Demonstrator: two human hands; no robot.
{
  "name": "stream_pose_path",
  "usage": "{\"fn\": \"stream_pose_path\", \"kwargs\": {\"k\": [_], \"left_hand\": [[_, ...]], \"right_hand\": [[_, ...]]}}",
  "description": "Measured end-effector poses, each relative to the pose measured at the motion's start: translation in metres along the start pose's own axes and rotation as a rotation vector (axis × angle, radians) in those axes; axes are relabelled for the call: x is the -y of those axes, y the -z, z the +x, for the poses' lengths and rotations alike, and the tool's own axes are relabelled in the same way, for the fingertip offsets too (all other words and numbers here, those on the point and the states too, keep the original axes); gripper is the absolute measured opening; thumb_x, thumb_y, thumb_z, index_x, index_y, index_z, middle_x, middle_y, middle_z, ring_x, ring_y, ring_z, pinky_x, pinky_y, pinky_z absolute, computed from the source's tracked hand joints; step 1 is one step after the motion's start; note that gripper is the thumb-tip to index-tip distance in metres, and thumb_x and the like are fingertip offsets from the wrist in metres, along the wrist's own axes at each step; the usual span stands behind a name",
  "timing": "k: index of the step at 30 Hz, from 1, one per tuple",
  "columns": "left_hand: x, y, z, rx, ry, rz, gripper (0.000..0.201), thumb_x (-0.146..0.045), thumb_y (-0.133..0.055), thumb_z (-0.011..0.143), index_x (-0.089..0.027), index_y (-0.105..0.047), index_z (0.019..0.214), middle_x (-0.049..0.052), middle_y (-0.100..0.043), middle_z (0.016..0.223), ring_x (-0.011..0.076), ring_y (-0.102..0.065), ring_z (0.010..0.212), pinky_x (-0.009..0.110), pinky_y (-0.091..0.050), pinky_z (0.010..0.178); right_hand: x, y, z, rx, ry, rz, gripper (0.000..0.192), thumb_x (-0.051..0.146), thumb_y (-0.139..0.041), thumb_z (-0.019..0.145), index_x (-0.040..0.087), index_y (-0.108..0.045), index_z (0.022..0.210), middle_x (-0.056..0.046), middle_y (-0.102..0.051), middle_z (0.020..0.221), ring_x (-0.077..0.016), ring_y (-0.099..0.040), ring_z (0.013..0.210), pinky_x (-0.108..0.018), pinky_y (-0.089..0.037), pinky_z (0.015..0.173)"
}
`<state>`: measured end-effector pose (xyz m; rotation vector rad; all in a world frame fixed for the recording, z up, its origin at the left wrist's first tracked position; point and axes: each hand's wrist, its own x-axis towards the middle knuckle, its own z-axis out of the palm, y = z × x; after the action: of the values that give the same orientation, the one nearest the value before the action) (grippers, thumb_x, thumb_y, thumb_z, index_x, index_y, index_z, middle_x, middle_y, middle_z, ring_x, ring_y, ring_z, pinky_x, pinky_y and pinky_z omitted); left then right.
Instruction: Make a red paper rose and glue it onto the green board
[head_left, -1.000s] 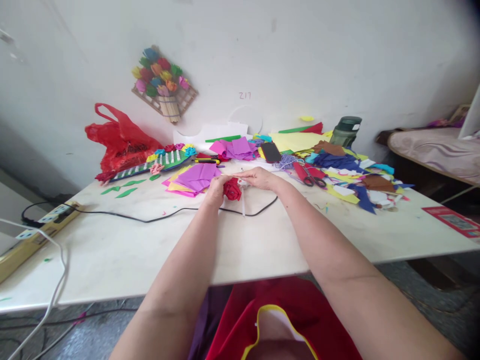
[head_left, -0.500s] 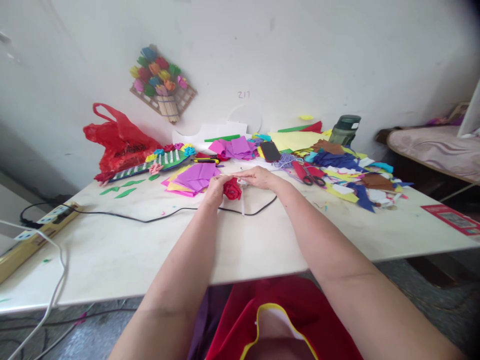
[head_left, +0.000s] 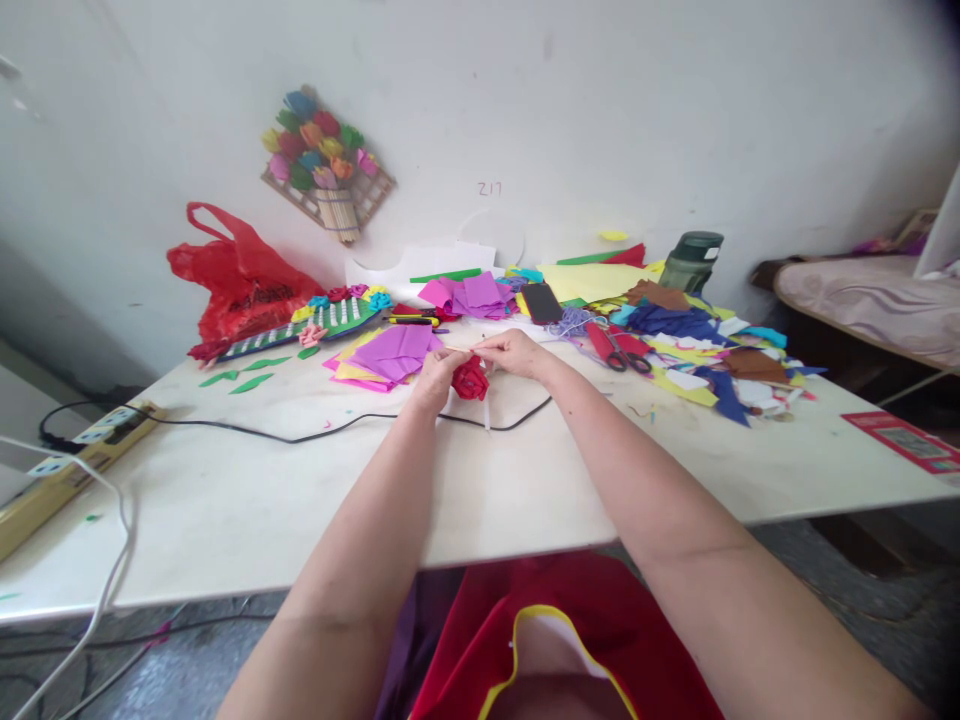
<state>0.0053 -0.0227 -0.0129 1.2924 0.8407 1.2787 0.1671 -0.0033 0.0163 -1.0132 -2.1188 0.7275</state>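
Observation:
A red paper flower (head_left: 470, 381) with crumpled, layered petals is held over the middle of the table. My left hand (head_left: 433, 378) grips it from the left, fingers closed. From the right, my right hand (head_left: 516, 353) pinches at its upper edge, and its fingertips meet those of the left hand. Exactly what lies between the fingertips is too small to tell. Just behind and below the right fingers, a thin white strip-like piece (head_left: 487, 414) shows, partly hidden. A stack of purple, yellow and pink paper sheets (head_left: 394, 355) lies just left of my left hand.
A black cable (head_left: 292, 441) crosses the white table from a power strip (head_left: 101, 450). Scissors (head_left: 626, 360), a phone (head_left: 541, 303) and a scrap pile (head_left: 697, 350) lie to the right. Green paper leaves (head_left: 251, 383), a red plastic bag (head_left: 247, 285) and a bottle (head_left: 691, 262) are around.
The red flower has shifted slightly right and turned between my fingers. My right fingers have drawn into a tighter pinch; both arms stay nearly in place.

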Motion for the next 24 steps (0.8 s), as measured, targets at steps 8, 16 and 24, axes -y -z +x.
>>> {"fn": "stream_pose_path", "kwargs": {"k": [8, 16, 24], "left_hand": [[0.005, 0.002, 0.003, -0.05, -0.022, -0.023, 0.016, -0.03, -0.066, 0.059, -0.014, -0.065, 0.059, 0.002, -0.059, 0.052, 0.0112, -0.052, 0.048, 0.023, -0.038, 0.049], [0.002, -0.002, 0.002, -0.14, 0.005, -0.088, 0.011, -0.024, -0.066, 0.056, -0.014, -0.062, 0.055, 0.001, -0.057, 0.05, 0.0103, -0.05, 0.047, 0.023, -0.037, 0.049], [-0.001, -0.003, 0.001, -0.204, 0.036, -0.089, 0.009, -0.022, -0.065, 0.055, -0.014, -0.061, 0.056, 0.0, -0.057, 0.05, 0.0104, -0.049, 0.046, 0.024, -0.036, 0.048]], "right_hand": [[0.006, 0.001, -0.001, -0.056, 0.025, -0.198, 0.023, 0.023, -0.057, 0.081, 0.016, -0.076, 0.091, -0.005, -0.073, 0.084, -0.0162, -0.064, 0.077, -0.024, -0.044, 0.068], [0.006, -0.001, 0.005, -0.086, 0.149, -0.261, 0.019, 0.018, -0.06, 0.08, 0.018, -0.077, 0.088, -0.006, -0.071, 0.084, -0.0159, -0.061, 0.08, -0.025, -0.043, 0.073], [0.001, -0.005, 0.009, -0.144, 0.147, -0.197, 0.015, 0.014, -0.064, 0.075, 0.02, -0.077, 0.081, -0.005, -0.067, 0.094, -0.0154, -0.06, 0.084, -0.027, -0.044, 0.077]]}}
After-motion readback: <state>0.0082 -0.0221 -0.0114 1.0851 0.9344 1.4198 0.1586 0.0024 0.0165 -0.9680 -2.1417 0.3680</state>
